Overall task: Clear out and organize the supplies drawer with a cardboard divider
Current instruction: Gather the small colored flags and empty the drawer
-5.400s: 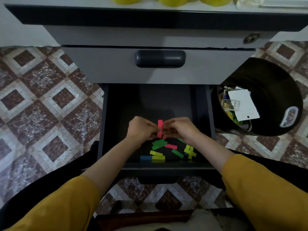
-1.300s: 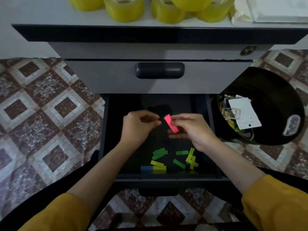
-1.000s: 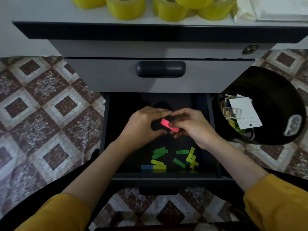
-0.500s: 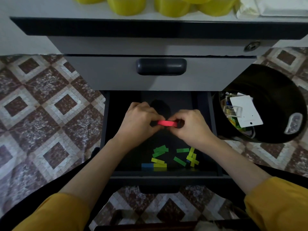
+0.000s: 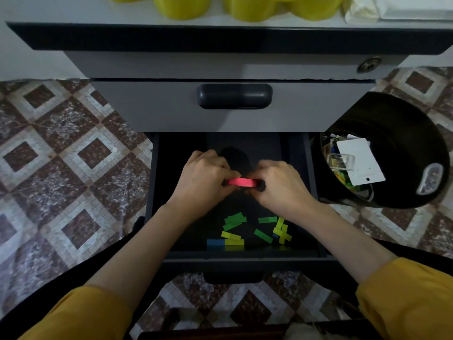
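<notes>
From the head camera, both hands are down inside the open bottom drawer (image 5: 151, 192), meeting over its middle. The left hand (image 5: 203, 179) has its fingers curled in, and its thumb and fingertips pinch the left end of a pink strip (image 5: 241, 182). The right hand (image 5: 280, 185) is curled the same way and pinches the right end. The strip lies level and edge-on between them, held above the dark drawer floor. I can't tell whether it is one piece or a small stack.

Near the drawer's front wall lie the loose strips (image 5: 255, 229), green, yellow and one blue. Some overlap, and all sit below the hands and apart from them. Both forearms cross the front rim.

The left hand stands off from the left wall, while the right wrist is nearer the right wall. Behind the knuckles the drawer floor runs bare and dark back under the closed upper drawer, whose handle (image 5: 234, 96) sits directly above.

A black bin (image 5: 404, 133) is just beside the drawer's right side, holding a white card (image 5: 360, 163) and other bits. Yellow tape rolls (image 5: 181, 7) stand on the cabinet top. Patterned floor tiles (image 5: 61, 155) lie on either side.
</notes>
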